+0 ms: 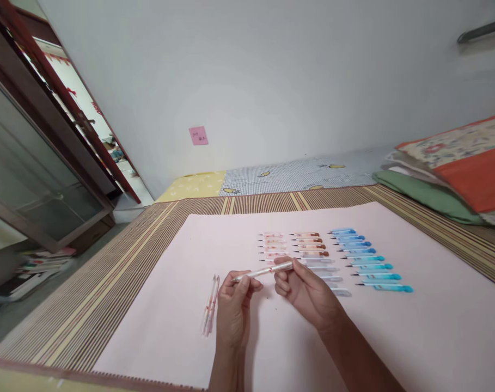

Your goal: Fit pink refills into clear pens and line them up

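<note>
A whitish pen (267, 270) with reddish marks is held level above the pink sheet (169, 305). My left hand (236, 305) pinches its left end, and my right hand (308, 291) grips its right end. Just left of my left hand lie several similar pens (209, 307) close together. Beyond my hands are rows of pens: pale pink ones (274, 240), brown-ended ones (308, 240) and blue ones (364, 251). Greyish clear pens (329, 268) lie partly hidden behind my right hand.
The sheet covers a striped mat (124, 261). Folded bedding (468, 169) is piled at the right. A pink note (198, 135) sticks to the wall behind. On the left stands a glass-panelled door (35, 147), with stacked books or papers (35, 272) below it.
</note>
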The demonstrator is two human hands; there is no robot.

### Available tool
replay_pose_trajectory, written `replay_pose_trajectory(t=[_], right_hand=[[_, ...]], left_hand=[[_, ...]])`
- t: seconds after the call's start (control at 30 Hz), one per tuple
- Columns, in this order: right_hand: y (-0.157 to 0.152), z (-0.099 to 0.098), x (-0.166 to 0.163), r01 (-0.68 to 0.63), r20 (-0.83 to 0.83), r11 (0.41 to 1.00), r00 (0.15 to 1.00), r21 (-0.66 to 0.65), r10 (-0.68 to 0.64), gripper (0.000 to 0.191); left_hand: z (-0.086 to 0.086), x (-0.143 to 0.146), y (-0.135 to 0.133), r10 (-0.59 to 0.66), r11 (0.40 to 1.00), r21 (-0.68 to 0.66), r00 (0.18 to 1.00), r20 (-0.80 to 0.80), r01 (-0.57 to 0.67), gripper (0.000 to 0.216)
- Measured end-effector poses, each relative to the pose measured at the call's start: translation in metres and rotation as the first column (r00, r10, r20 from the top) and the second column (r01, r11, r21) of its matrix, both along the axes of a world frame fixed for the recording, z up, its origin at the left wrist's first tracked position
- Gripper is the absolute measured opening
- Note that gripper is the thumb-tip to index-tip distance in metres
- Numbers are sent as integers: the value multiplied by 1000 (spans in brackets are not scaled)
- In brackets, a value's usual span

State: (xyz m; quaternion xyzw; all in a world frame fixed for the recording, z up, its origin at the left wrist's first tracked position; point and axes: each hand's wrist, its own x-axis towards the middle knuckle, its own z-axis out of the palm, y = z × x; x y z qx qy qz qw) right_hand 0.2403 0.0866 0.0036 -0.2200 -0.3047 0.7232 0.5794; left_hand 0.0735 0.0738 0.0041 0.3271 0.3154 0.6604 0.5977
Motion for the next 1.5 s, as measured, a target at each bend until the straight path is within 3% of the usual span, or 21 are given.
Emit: replay_pose_trajectory(t=[0.4, 0.53, 0.63, 0.77, 0.87, 1.0, 1.23, 1.33, 1.5], right_hand=[[4, -11, 3, -82, 19, 995, 997, 54, 81, 37], [4, -12, 5, -72, 193, 994, 980, 85, 54, 32], [1, -10, 3, -110, 381, 991, 922, 79, 72, 25], [-1, -10, -4, -167, 563, 983, 821, 81, 93, 28], [-2, -15, -9, -161, 662, 982, 747, 93, 60, 26], [-5, -18, -14, -163, 787, 979, 617, 122, 5, 16], [-9, -14, -18, -185, 831, 974, 556, 128, -3, 11], [-8, -12, -17, -179, 833, 975, 553, 132, -11, 11], [-9, -10, -15, -189, 839, 974, 544, 128, -4, 10]], left_hand=[[1, -3, 2, 39, 999, -10, 997, -71, -40, 30], [-1, 0, 3, 63, 998, -23, 995, -72, -65, 31], [-1, -1, 5, 105, 993, -50, 992, -74, -109, 33], [5, -33, 11, 96, 992, -47, 951, -292, -115, 36], [9, -76, 13, 50, 992, -63, 818, -573, -105, 40], [0, -111, 15, 64, 973, -74, 561, -825, -220, 39], [-24, -91, 26, -58, 948, -133, 253, -966, -290, 25], [-25, -87, 30, -84, 944, -116, 116, -990, -310, 17], [-17, -96, 30, -38, 909, -36, 1, -999, -416, 19]])
